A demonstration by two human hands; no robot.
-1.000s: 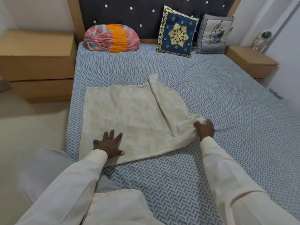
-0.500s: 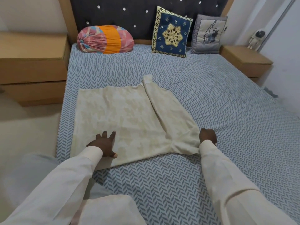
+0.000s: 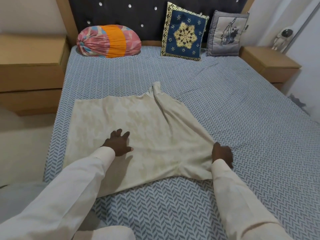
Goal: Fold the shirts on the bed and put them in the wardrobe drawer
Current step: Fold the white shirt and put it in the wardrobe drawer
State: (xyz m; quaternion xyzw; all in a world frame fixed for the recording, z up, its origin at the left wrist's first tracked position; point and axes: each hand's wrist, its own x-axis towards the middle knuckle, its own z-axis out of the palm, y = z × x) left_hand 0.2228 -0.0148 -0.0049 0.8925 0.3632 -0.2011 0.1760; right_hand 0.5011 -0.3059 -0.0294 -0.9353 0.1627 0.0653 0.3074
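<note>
A cream patterned shirt (image 3: 121, 129) lies spread on the bed (image 3: 242, 129), partly folded, with one sleeve laid diagonally across its right side. My left hand (image 3: 118, 143) presses flat on the shirt's lower middle, fingers spread. At the shirt's lower right corner my right hand (image 3: 222, 155) grips the cloth, fingers curled and pulling the fabric taut. Both my arms are in cream long sleeves. No wardrobe drawer is in view.
A pink and orange bolster (image 3: 109, 40), a blue embroidered cushion (image 3: 184, 34) and a grey cushion (image 3: 226, 34) stand by the dark headboard. Wooden bedside units sit at left (image 3: 31, 66) and right (image 3: 270, 63). A small white figure (image 3: 281, 38) stands on the right unit.
My right hand drew the shirt's right corner down toward me and keeps hold of it. My left hand slid a little further onto the shirt, still pressing.
</note>
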